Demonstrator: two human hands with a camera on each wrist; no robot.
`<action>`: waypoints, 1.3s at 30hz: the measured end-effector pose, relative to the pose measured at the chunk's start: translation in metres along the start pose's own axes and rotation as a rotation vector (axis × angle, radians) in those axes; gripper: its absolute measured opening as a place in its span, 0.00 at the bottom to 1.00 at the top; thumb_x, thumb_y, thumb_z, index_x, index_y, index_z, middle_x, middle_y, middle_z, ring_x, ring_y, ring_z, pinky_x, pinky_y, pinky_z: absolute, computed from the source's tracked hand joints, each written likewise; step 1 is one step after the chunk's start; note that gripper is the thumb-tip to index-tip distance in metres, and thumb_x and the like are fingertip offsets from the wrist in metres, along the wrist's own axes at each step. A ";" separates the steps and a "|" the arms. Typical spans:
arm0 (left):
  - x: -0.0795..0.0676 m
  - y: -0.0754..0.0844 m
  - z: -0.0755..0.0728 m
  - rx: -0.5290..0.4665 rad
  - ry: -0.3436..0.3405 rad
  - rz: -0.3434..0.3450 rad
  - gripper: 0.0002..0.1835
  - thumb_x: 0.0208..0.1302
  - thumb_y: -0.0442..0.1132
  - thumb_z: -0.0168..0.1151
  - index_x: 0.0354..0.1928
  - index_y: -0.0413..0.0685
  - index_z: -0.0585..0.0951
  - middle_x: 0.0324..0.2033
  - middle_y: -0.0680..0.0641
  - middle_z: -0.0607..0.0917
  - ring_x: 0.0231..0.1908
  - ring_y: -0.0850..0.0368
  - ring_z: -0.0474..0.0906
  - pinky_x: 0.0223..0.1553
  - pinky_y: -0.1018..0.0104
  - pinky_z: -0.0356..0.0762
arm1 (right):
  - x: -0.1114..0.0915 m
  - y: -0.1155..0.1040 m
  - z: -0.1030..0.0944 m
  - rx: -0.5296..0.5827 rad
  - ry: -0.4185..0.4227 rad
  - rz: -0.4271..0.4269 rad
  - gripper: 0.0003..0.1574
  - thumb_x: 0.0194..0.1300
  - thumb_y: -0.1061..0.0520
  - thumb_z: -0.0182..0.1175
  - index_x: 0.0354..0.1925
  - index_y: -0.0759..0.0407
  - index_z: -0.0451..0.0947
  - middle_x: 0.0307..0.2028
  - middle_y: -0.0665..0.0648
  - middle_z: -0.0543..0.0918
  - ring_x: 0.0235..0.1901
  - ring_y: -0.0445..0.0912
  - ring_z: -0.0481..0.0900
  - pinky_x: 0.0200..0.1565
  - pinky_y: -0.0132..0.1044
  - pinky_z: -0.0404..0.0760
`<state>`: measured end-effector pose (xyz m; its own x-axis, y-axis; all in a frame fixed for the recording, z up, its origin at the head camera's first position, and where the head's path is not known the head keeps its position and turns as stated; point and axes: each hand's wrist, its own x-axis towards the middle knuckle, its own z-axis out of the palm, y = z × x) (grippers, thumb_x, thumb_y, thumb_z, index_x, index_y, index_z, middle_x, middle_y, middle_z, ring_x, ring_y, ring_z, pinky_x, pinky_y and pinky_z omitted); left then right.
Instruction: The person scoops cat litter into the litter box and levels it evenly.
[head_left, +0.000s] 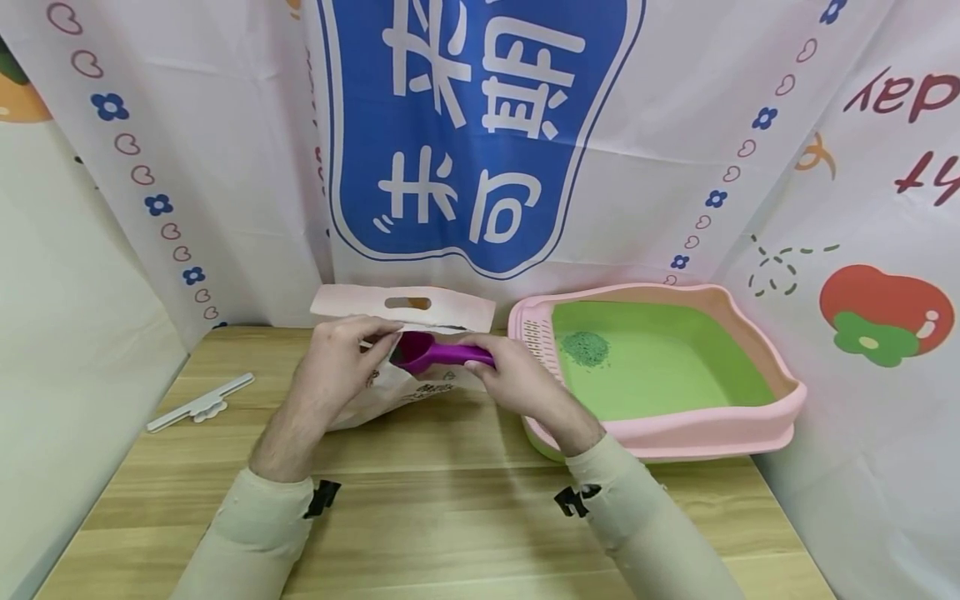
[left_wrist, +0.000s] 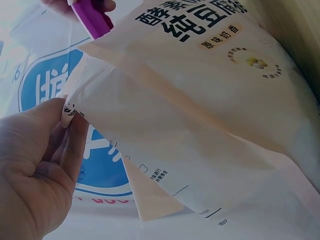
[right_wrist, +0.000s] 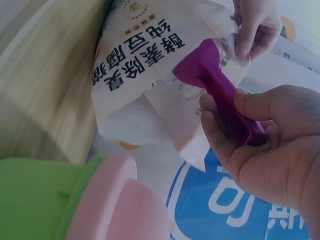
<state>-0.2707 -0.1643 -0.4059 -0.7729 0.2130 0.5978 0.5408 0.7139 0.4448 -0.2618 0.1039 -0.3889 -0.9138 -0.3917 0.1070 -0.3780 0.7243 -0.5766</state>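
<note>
A white paper-like bag [head_left: 382, 402] with a handle slot in its raised back flap stands at the back of the table, its mouth open. My left hand [head_left: 335, 364] pinches the edge of the mouth between thumb and fingers, plain in the left wrist view, where the bag's front [left_wrist: 210, 95] carries black print. My right hand [head_left: 519, 379] grips the handle of a purple scoop [head_left: 447, 355]. The scoop's bowl lies at the bag's mouth, pointing left; what it holds is hidden. In the right wrist view the scoop [right_wrist: 223, 92] tilts toward the bag.
Right of the bag sits a green litter tray with a pink rim [head_left: 697, 432], close to my right forearm. A small heap of green granules [head_left: 587, 349] lies on its floor at the left. A white sealing clip [head_left: 202, 403] rests at the table's left. Printed cloth hangs behind.
</note>
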 end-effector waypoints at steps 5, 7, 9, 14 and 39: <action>0.000 0.001 -0.002 -0.001 0.015 -0.005 0.09 0.68 0.35 0.72 0.48 0.51 0.92 0.46 0.46 0.94 0.46 0.50 0.92 0.44 0.55 0.93 | -0.004 0.007 -0.009 0.022 -0.003 0.020 0.20 0.77 0.54 0.62 0.64 0.47 0.82 0.47 0.53 0.89 0.35 0.43 0.81 0.39 0.35 0.81; 0.000 0.001 -0.003 0.004 0.013 -0.012 0.09 0.68 0.36 0.72 0.48 0.51 0.92 0.46 0.47 0.94 0.45 0.50 0.92 0.44 0.55 0.93 | -0.005 0.010 -0.012 0.042 -0.009 0.026 0.20 0.77 0.55 0.63 0.64 0.47 0.81 0.45 0.53 0.88 0.32 0.42 0.79 0.35 0.34 0.81; 0.000 0.002 -0.004 0.005 0.009 -0.019 0.09 0.68 0.36 0.72 0.49 0.51 0.92 0.47 0.47 0.94 0.46 0.51 0.92 0.44 0.55 0.93 | -0.006 0.013 -0.015 0.059 -0.013 0.030 0.20 0.77 0.55 0.63 0.64 0.48 0.81 0.43 0.54 0.88 0.30 0.42 0.78 0.33 0.33 0.79; 0.000 0.002 -0.006 0.014 0.016 -0.022 0.09 0.68 0.38 0.73 0.49 0.53 0.92 0.47 0.48 0.94 0.48 0.51 0.92 0.45 0.56 0.93 | -0.010 0.021 -0.024 0.096 -0.013 0.039 0.20 0.77 0.56 0.62 0.64 0.47 0.82 0.44 0.55 0.87 0.31 0.44 0.78 0.35 0.34 0.80; 0.000 0.000 -0.008 0.006 0.035 -0.046 0.09 0.69 0.37 0.72 0.48 0.52 0.92 0.46 0.48 0.94 0.42 0.52 0.92 0.41 0.55 0.93 | -0.032 0.052 -0.062 0.126 -0.002 0.007 0.20 0.76 0.58 0.63 0.63 0.47 0.83 0.40 0.58 0.86 0.30 0.45 0.74 0.32 0.32 0.76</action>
<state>-0.2681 -0.1696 -0.4003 -0.7850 0.1566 0.5994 0.5028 0.7263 0.4687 -0.2618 0.1889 -0.3720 -0.9162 -0.3879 0.1007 -0.3495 0.6504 -0.6744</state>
